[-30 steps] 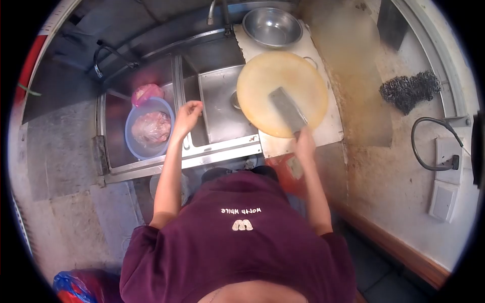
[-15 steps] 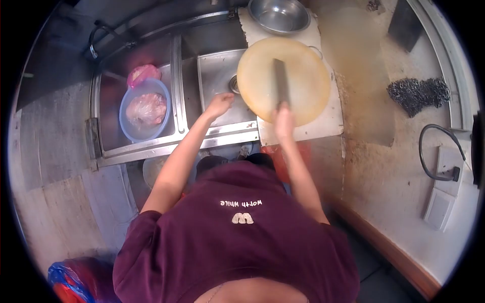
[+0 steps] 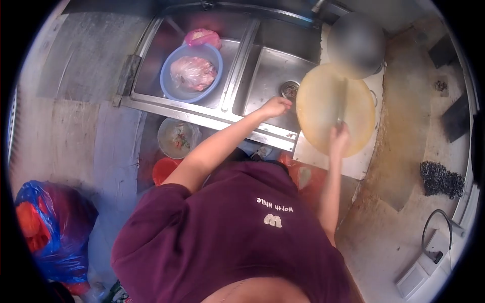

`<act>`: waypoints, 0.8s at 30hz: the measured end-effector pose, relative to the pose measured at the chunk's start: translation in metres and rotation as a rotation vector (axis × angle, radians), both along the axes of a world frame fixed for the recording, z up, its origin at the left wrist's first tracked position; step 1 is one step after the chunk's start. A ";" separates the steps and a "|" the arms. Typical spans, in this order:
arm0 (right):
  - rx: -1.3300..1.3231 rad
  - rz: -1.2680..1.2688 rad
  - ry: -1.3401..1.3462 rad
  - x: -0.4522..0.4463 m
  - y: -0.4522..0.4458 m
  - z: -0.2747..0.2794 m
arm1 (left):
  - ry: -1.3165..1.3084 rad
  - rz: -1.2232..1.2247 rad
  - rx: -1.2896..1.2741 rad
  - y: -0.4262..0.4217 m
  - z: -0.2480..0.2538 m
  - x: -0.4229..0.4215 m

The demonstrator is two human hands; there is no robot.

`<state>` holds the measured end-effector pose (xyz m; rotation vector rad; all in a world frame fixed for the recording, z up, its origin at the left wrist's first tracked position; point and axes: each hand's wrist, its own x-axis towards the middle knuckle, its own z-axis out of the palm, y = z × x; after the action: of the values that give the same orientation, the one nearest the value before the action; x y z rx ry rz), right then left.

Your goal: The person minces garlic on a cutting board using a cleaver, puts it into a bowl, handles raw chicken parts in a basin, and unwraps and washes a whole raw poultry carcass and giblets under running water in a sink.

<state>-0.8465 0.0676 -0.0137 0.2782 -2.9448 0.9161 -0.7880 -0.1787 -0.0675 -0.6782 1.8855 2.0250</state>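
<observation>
My right hand (image 3: 339, 137) is wrapped around the handle of a cleaver (image 3: 343, 98). Its blade, smeared by motion, points away from me over a round, yellowish cutting board (image 3: 316, 108). Nothing can be made out lying on the board. My left hand (image 3: 276, 107) is closed, fingers curled, above the right sink basin (image 3: 268, 76). It is just left of the board's edge, near the drain (image 3: 289, 90), and nothing shows in its fingers.
In the left basin, a blue bowl (image 3: 164, 81) holds bagged meat (image 3: 193, 73), with a pink bag (image 3: 203, 38) behind. A metal bowl (image 3: 356, 45) stands beyond the board. A chain-like dark mesh (image 3: 442, 179) lies at right. Bags (image 3: 60, 227) sit lower left.
The view has swung, so the sink and board appear farther right. My right hand still grips the cleaver over the board; my left hand stays closed beside it.
</observation>
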 end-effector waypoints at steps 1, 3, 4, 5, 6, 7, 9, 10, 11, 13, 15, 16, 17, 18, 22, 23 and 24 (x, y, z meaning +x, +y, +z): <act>-0.002 -0.027 0.049 -0.009 0.025 -0.005 | 0.048 -0.012 -0.020 0.004 -0.008 -0.004; 0.112 -0.111 0.048 -0.013 0.047 0.004 | 0.119 0.032 -0.042 0.017 -0.021 -0.013; 0.228 -0.166 -0.007 -0.013 0.050 0.017 | 0.142 0.026 -0.104 0.021 -0.019 -0.014; 0.173 -0.174 0.074 -0.011 0.053 0.015 | 0.164 0.022 -0.167 0.023 -0.016 -0.014; 0.181 -0.168 0.054 -0.009 0.051 0.007 | 0.185 0.021 -0.232 0.024 -0.014 -0.013; 0.190 -0.159 0.033 -0.005 0.047 -0.003 | 0.181 0.069 -0.230 0.027 -0.015 -0.013; 0.211 -0.117 -0.011 0.003 0.022 -0.009 | 0.155 0.060 -0.241 0.027 -0.014 -0.015; 0.226 -0.085 -0.037 0.013 0.005 -0.009 | 0.141 0.058 -0.245 0.025 -0.014 -0.014; 0.184 -0.007 0.024 0.023 -0.008 -0.015 | 0.109 -0.002 -0.256 0.022 -0.006 -0.013; 0.113 0.120 0.008 0.030 -0.027 -0.021 | 0.094 0.048 -0.123 0.008 0.020 -0.007; 0.087 0.143 0.045 0.031 -0.028 -0.009 | 0.204 0.096 0.009 -0.020 0.017 0.009; 0.074 0.159 0.067 0.029 -0.026 -0.005 | 0.193 0.130 -0.066 -0.047 0.019 0.018; 0.143 0.113 0.057 0.021 -0.018 -0.011 | 0.184 0.167 -0.140 -0.076 0.026 0.031; 0.208 0.079 0.134 0.016 -0.013 -0.012 | 0.183 0.279 -0.138 -0.105 0.041 0.047; 0.412 0.043 0.148 -0.002 0.013 -0.017 | -0.023 0.585 -0.342 -0.255 0.006 0.126; 0.471 0.023 0.144 0.000 0.007 -0.013 | -0.058 0.642 -0.327 -0.290 -0.006 0.148; 0.530 0.000 0.139 0.001 -0.005 -0.010 | -0.093 0.696 -0.313 -0.319 -0.020 0.164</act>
<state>-0.8457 0.0629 -0.0241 0.3401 -2.9939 0.0906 -0.6236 -0.4975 -0.0872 -1.6734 2.1228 1.9976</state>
